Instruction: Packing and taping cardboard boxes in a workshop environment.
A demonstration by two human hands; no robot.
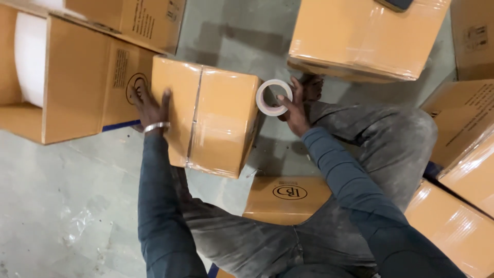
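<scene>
From the head view, the left hand [149, 107] lay with fingers spread flat against the left side of a small taped cardboard box [211, 121] standing on the concrete floor [56, 201], gripping nothing, a metal bangle [156, 126] at its wrist. The right hand [294, 110] had its fingers curled around a roll of clear tape [272, 97], held just beside the box's right edge. An open carton [72, 77] stood touching the box's left side, and a large wrapped box [365, 36] sat beyond.

Glossy orange-brown taped cardboard box [206, 121], whitish round roll of clear tape [274, 97], dark blue long sleeves [159, 206], dusty grey trousers [381, 149], pale grey-green concrete floor [56, 206], silver wrist bangle [157, 126].
</scene>
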